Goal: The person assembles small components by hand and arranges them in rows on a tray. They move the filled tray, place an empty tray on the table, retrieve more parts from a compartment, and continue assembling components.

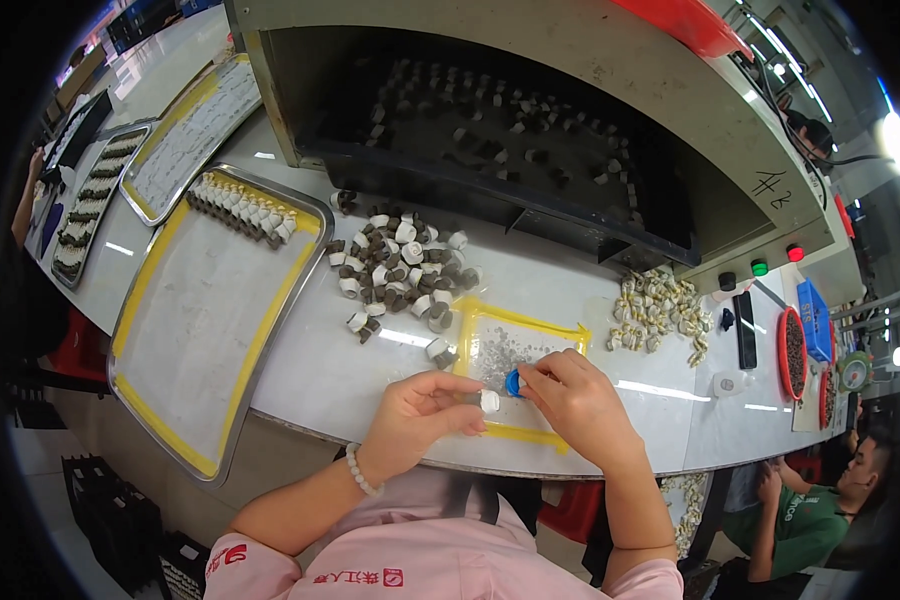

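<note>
Between the thumb and fingers of my left hand (425, 415) is a small white cap-like part (489, 401). My right hand (580, 400) pinches a small blue cap (514, 383), just right of the white part; a small gap seems to lie between them. Both hands are over a white work pad (490, 345) edged with yellow tape and marked with grey smudges. Beyond my left hand lies a loose heap of white-and-dark-brown parts (400, 265). To the far right of the pad is a pile of white-and-gold parts (658, 310).
A metal tray (205, 330) with yellow tape holds rows of parts at its far end. A large machine (470, 215) with a dark opening stands behind. Rightward are a black phone (745, 330), a red basket (792, 352) and a person in green (805, 525).
</note>
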The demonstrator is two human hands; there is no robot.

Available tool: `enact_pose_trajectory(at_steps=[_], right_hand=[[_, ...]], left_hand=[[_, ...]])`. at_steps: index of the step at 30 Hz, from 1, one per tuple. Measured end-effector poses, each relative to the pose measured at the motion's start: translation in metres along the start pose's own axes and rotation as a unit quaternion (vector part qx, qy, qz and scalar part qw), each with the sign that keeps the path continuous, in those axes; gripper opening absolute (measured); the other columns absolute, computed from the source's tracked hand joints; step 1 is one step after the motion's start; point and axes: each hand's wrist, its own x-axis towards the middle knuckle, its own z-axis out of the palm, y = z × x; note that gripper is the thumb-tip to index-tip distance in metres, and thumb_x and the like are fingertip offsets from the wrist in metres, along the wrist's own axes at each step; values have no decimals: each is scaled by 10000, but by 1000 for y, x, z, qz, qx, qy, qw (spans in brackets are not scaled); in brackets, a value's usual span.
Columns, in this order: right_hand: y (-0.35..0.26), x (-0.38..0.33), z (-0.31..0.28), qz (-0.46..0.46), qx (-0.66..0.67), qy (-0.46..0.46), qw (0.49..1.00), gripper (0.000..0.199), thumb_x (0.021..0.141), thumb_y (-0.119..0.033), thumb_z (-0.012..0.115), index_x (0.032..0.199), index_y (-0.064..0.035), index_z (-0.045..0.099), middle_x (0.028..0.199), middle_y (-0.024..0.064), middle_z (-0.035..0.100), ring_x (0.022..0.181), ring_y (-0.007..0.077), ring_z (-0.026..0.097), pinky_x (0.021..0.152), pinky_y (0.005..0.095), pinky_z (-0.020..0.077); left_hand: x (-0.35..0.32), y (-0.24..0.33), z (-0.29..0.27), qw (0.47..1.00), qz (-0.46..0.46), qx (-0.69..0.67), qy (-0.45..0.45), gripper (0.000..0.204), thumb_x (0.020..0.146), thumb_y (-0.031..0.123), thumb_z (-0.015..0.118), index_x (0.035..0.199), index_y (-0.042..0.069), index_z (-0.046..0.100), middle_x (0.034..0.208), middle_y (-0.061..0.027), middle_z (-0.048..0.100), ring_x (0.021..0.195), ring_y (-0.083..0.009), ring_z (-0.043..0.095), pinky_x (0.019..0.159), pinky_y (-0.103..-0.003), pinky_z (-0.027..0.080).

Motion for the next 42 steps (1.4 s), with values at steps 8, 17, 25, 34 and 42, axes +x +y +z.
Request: enact_pose_trajectory(at_steps=[8,17,25,34,42], right_hand=[[-8,-12,6,105,181,96,973,247,765,-21,711,1010,2,687,861,103,633,764,245,620,663,321,505],[-24,-9,19,138,369,122,911,231,799,-5,690,1029,8,692,885,114,656,797,208,637,693,284,498],[-29,-12,30,143,383,111,906,234,818,-37,702,1048,0,704,882,96,671,759,158,615,645,249,478],[-25,-15,17,136,372,47,917,237,805,-61,714,1037,-13,708,879,105,674,778,172,634,671,262,488],[32,-44,-18,268,82,167,945,241,774,44,652,1011,8,664,995,132,636,883,280,625,784,337,497]], left_hand=[[1,-2,-1,1000,8,-7,-5,207,866,-70,601,1072,-61,578,915,-164,668,798,-212,682,727,-300,577],[0,-1,-2,1000,11,-7,-7,195,866,-66,604,1060,-60,587,926,-159,667,783,-207,681,707,-295,577],[-2,-6,-3,1000,23,-9,-11,182,863,-49,622,1044,-57,608,879,-140,671,763,-186,677,694,-287,570],[-8,1,-1,999,-4,16,-31,228,844,-19,670,1059,-36,597,900,-97,664,810,-134,651,729,-243,537],[-36,85,-52,863,258,403,160,225,750,4,723,961,17,643,894,-54,661,757,-128,590,718,-260,477]])
